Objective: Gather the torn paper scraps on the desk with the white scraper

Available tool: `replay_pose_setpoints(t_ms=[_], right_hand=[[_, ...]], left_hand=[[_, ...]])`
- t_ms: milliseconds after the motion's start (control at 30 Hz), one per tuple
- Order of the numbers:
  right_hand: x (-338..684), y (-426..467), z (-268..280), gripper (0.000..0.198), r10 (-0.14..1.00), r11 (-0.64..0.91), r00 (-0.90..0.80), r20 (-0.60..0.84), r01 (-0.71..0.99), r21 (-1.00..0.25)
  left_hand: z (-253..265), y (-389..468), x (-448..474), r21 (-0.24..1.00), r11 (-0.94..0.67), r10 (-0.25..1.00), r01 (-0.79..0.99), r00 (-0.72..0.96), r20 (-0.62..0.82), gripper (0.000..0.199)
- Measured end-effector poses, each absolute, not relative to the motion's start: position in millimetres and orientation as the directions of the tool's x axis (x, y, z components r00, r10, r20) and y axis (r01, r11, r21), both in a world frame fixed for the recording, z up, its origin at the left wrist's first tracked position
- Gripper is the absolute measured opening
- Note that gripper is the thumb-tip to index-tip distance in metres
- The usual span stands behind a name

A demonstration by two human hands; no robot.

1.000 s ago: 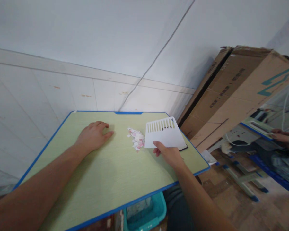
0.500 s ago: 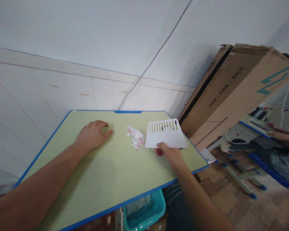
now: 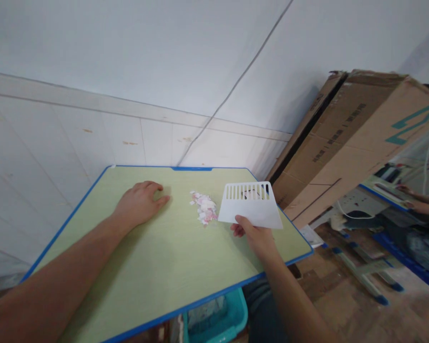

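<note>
My right hand [image 3: 252,233] grips a flat white plastic scraper [image 3: 250,212] by its near edge, thumb on top. A row of slots runs along the scraper's far side, and a dark curved thing shows through some of them. Just left of the scraper lies a small heap of pink and white paper scraps [image 3: 205,208] on the pale green tabletop [image 3: 164,267]. My left hand [image 3: 141,202] rests on the tabletop left of the heap, apart from it, fingers loosely bent with thumb and forefinger apart. It holds nothing that I can see.
A white panelled wall [image 3: 93,138] stands behind the table, with a grey cable [image 3: 232,90] running down it. Tall cardboard boxes [image 3: 346,128] lean at the right. Under the front edge is a turquoise basin [image 3: 236,314]. Another person's arm [image 3: 425,202] shows at a desk far right.
The scraper has tilted a little in my right hand, its right corner now lower. My left hand stays in place on the table. The whole view has shifted slightly.
</note>
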State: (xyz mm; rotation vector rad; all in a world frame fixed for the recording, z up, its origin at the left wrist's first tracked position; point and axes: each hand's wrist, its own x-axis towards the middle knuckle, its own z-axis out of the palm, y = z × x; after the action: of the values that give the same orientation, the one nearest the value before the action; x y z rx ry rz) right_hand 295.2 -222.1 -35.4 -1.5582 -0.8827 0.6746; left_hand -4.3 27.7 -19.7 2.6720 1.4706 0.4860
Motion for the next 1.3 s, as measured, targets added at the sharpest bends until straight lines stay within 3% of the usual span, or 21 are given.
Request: replay_pose_setpoints(t_ms=[433,1300], right_hand=[[284,-229,-29,0.038,0.859,-0.091,0.501,0.104,0.349,-0.933],[287,-243,-42,0.041,0.880,-0.063,0.467,0.086,0.293,-0.954]], left_hand=[[-20,31,-5,0.199,-0.545,0.834,0.814,0.503,0.227,0.076],[-17,26,-2,0.174,-0.532,0.841,0.829,0.493,0.224,0.069]])
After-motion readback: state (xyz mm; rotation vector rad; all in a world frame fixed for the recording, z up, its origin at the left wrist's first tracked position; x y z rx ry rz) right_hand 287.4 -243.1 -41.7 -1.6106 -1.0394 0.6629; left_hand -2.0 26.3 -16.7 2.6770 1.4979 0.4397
